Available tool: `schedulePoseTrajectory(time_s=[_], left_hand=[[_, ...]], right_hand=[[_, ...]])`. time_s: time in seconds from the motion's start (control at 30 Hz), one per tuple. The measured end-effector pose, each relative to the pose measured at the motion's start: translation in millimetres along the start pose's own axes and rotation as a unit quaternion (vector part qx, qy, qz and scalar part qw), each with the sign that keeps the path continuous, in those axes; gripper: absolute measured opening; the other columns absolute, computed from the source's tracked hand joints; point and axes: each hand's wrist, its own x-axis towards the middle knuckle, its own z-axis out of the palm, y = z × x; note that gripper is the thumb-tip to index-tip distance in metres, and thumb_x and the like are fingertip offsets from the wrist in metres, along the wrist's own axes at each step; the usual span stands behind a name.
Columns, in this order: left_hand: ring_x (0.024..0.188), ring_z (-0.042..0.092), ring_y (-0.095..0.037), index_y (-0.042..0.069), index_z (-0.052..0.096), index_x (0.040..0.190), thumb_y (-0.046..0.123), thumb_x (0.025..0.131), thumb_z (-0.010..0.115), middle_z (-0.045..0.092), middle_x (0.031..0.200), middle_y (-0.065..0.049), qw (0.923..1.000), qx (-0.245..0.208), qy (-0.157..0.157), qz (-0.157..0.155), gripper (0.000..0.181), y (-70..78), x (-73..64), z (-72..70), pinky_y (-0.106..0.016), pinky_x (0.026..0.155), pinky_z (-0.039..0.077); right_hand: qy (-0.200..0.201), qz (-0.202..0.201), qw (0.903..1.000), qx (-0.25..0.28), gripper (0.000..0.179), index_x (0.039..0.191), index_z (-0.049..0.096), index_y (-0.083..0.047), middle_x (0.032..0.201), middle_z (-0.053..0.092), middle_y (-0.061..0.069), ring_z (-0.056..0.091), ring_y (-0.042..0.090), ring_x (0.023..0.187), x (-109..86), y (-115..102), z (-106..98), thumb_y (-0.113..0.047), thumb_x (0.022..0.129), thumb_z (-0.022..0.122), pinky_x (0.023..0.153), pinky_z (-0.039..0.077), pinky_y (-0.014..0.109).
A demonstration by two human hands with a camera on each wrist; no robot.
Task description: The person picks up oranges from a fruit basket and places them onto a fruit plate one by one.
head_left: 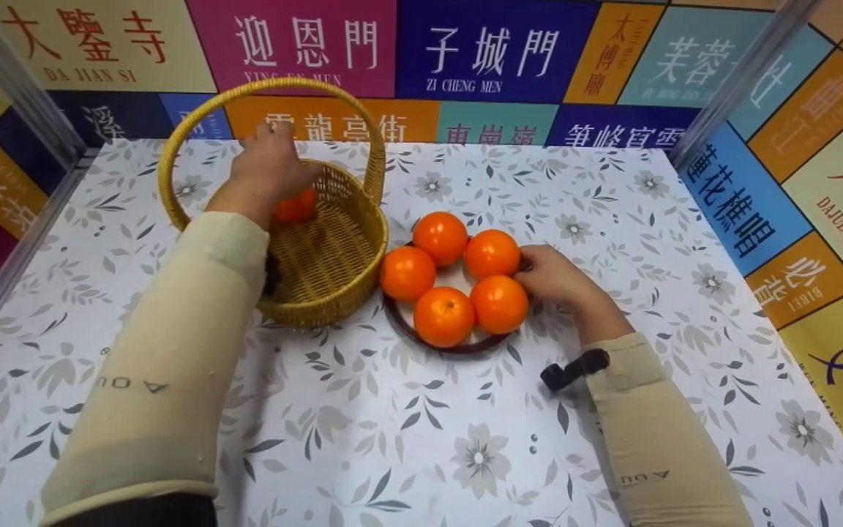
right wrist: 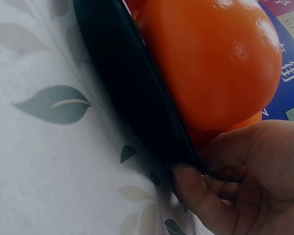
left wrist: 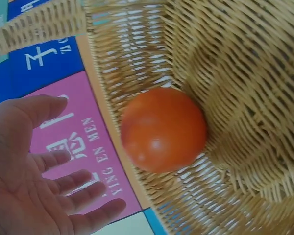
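Observation:
My left hand (head_left: 268, 172) is over the yellow wicker basket (head_left: 330, 267), under its tall arched handle. In the left wrist view its fingers (left wrist: 81, 181) are spread and relaxed, holding nothing. A single orange (left wrist: 164, 131) lies inside the basket against the woven wall, a short gap away from those fingers. Right of the basket stands a dark-rimmed plate (head_left: 458, 348) with several oranges (head_left: 444, 316) in a ring around its pale middle. My right hand (head_left: 555, 277) pinches the right edge of this plate between thumb and fingers, as the right wrist view shows, close beside an orange (right wrist: 215, 58).
A white tablecloth (head_left: 363, 454) with grey leaves and flowers covers the table. Panels (head_left: 495, 51) with coloured blocks and lettering stand behind and at both sides. A black strap piece (head_left: 574, 369) sticks out from the right wrist.

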Motion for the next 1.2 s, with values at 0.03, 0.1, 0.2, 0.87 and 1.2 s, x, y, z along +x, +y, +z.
schedulePoseTrajectory(time_s=[0.03,0.1,0.2,0.87,1.2], left_hand=[[0.155,0.020,-0.047,0.010,0.009,0.167,0.048,0.098,0.062,0.008,0.171,-0.026,1.0000,0.000,-0.007,-0.005,0.095,-1.5,1.3,1.9,-0.063,0.125,0.026],[0.155,0.021,-0.049,0.011,0.010,0.167,0.048,0.098,0.063,0.007,0.172,-0.026,0.9997,0.003,-0.020,-0.013,0.095,-4.6,2.6,6.9,-0.065,0.124,0.026],[0.153,0.021,-0.051,0.008,0.011,0.166,0.046,0.098,0.063,0.009,0.171,-0.028,0.9993,0.012,-0.032,-0.013,0.094,-8.8,1.9,14.9,-0.066,0.123,0.026],[0.144,0.027,-0.056,-0.007,0.024,0.159,0.027,0.091,0.074,0.024,0.156,-0.037,0.9992,0.010,-0.024,0.032,0.091,-26.9,8.9,44.8,-0.066,0.115,0.038],[0.147,0.023,-0.058,-0.006,0.020,0.160,0.022,0.092,0.071,0.021,0.158,-0.039,0.9985,0.020,-0.026,0.044,0.090,-23.7,14.9,46.0,-0.068,0.116,0.035]], right_hand=[[0.000,0.001,1.0000,0.001,0.031,0.122,0.067,-0.003,0.112,0.069,0.018,0.062,0.022,0.074,-0.2,0.3,0.6,-0.007,0.092,0.061,0.064,0.055,0.033],[0.000,0.003,1.0000,0.001,0.032,0.123,0.067,-0.004,0.113,0.069,0.018,0.062,0.024,0.077,-0.1,1.0,1.9,-0.008,0.092,0.061,0.066,0.055,0.034],[-0.001,0.005,1.0000,-0.001,0.032,0.123,0.068,-0.004,0.113,0.070,0.017,0.063,0.025,0.081,0.2,2.0,3.6,-0.009,0.092,0.061,0.069,0.055,0.033],[0.004,0.003,1.0000,0.008,0.031,0.122,0.067,-0.001,0.106,0.068,0.017,0.061,0.020,0.068,2.9,-1.7,4.5,-0.005,0.092,0.059,0.060,0.054,0.031],[0.009,0.007,0.9999,0.005,0.031,0.122,0.068,-0.004,0.110,0.070,0.016,0.063,0.025,0.077,0.9,0.0,1.5,-0.008,0.092,0.061,0.066,0.055,0.034]])
